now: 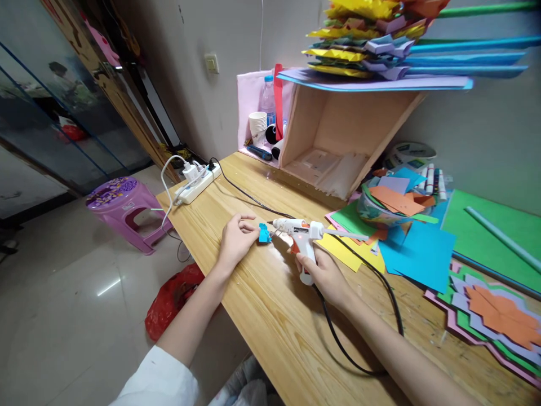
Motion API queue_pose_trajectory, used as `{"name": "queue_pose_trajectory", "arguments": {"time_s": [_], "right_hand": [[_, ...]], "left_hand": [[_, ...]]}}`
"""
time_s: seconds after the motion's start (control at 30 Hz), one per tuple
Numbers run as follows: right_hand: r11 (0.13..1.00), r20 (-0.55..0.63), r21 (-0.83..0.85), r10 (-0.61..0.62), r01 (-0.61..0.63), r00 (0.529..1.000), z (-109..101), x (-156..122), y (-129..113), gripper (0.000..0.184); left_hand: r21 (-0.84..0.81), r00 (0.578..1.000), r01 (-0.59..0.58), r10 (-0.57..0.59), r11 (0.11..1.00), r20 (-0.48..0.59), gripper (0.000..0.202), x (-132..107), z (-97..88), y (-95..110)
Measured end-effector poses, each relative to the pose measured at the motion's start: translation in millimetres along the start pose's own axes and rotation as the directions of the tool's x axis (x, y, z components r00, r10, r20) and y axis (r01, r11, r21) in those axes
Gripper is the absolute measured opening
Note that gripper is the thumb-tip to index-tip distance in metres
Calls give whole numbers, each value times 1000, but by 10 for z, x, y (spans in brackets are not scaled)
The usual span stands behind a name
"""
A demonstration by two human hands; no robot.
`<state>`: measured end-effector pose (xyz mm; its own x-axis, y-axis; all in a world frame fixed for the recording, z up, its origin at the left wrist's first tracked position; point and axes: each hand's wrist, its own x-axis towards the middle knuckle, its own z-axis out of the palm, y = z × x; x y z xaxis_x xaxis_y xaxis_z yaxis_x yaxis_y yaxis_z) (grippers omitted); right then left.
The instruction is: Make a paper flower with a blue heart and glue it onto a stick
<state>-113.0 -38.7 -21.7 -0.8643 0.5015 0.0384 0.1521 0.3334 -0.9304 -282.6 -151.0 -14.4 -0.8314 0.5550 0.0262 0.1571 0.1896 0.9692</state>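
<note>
My right hand (pixel 319 270) is wrapped round the grip of a white hot glue gun (pixel 302 230), its nozzle pointing left and a glue stick (pixel 346 234) poking out of its back. Close to the nozzle tip is a small folded piece of blue paper (pixel 264 233), pinched in the fingertips of my left hand (pixel 236 239). Whether the nozzle touches the paper, I cannot tell. A black cord (pixel 333 332) loops from the gun's grip over the wooden table (pixel 253 304).
A white power strip (pixel 198 185) lies at the table's left edge. Behind stands a wooden box (pixel 333 121) topped with paper flowers (pixel 359 51). To the right are a tub of paper scraps (pixel 382 211), blue sheets (pixel 418 254) and layered paper cut-outs (pixel 499 316). A purple stool (pixel 127 208) stands on the floor.
</note>
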Motion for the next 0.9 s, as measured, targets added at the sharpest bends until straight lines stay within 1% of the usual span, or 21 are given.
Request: {"name": "queue_pose_trajectory", "arguments": {"time_s": [0.07, 0.13, 0.17, 0.2, 0.23, 0.27, 0.3, 0.33, 0.4, 0.43, 0.5, 0.53, 0.57, 0.6, 0.63, 0.67, 0.7, 0.73, 0.8, 0.83, 0.9], "right_hand": [[998, -66, -32, -47, 45, 997, -53, 85, -25, 25], [988, -169, -120, -116, 96, 979, -114, 252, -40, 24], [972, -215, -199, -165, 122, 963, -140, 359, -40, 23], [944, -260, -308, -205, 120, 944, -159, 473, -35, 20], [906, -280, -413, -221, 90, 934, -170, 586, -26, 18], [860, -273, -507, -223, 57, 936, -172, 688, -14, 16], [846, -289, -532, -217, 32, 932, -167, 773, -4, 14], [837, -299, -547, -211, 15, 931, -158, 835, 5, 13], [823, -312, -568, -200, -14, 929, -153, 870, 8, 14], [815, -317, -578, -193, -28, 928, -169, 838, 2, 16], [814, -335, -579, -185, -47, 924, -261, 658, -25, 24], [828, -349, -559, -183, -48, 919, -339, 510, -43, 26], [862, -366, -506, -185, -28, 912, -434, 327, -62, 25], [906, -388, -424, -193, 12, 901, -539, 115, -81, 23], [950, -427, -310, -164, 27, 889, -645, -114, -97, 25], [984, -452, -178, -106, 27, 886, -746, -350, -111, 28], [998, -475, -52, -44, 22, 879, -834, -578, -121, 28], [998, -472, 53, 12, 15, 881, -905, -787, -126, 26], [982, -495, 189, 83, 14, 865, -1001, -1118, -119, 23], [973, -518, 229, 107, 17, 849, -1030, -1235, -105, 23], [960, -588, 280, 152, 24, 794, -1070, -1390, -55, 23]], "left_hand": [[-52, 1000, 1, -1, 999, -11, 34, 14, -13, 23], [-134, 1000, -19, 19, 991, 0, 36, 20, -26, 60], [-179, 999, -41, 44, 983, 11, 37, 9, -29, 89], [-221, 996, -76, 83, 972, 22, 37, -15, -28, 128], [-257, 990, -122, 134, 959, 31, 36, -57, -21, 177], [-286, 981, -171, 190, 943, 39, 34, -117, -7, 239], [-308, 967, -225, 250, 924, 44, 30, -193, 16, 311], [-316, 950, -266, 304, 911, 75, 26, -281, 49, 393], [-314, 912, -315, 378, 896, 162, 22, -469, 143, 570], [-313, 888, -331, 406, 890, 216, 22, -553, 205, 657], [-330, 840, -341, 443, 880, 313, 22, -676, 360, 807], [-351, 824, -330, 449, 876, 347, 22, -710, 451, 862], [-372, 816, -309, 445, 875, 369, 21, -728, 551, 901], [-386, 816, -281, 430, 879, 386, 20, -733, 657, 924], [-393, 820, -243, 404, 887, 406, 20, -732, 767, 934], [-391, 821, -201, 372, 898, 433, 20, -728, 879, 933], [-383, 816, -161, 341, 910, 467, 21, -727, 991, 925], [-370, 802, -129, 316, 920, 507, 22, -733, 1100, 914], [-350, 755, -102, 301, 931, 582, 24, -774, 1306, 890], [-342, 728, -102, 304, 934, 614, 24, -808, 1398, 879], [-334, 681, -110, 316, 936, 661, 24, -895, 1553, 862]]}}
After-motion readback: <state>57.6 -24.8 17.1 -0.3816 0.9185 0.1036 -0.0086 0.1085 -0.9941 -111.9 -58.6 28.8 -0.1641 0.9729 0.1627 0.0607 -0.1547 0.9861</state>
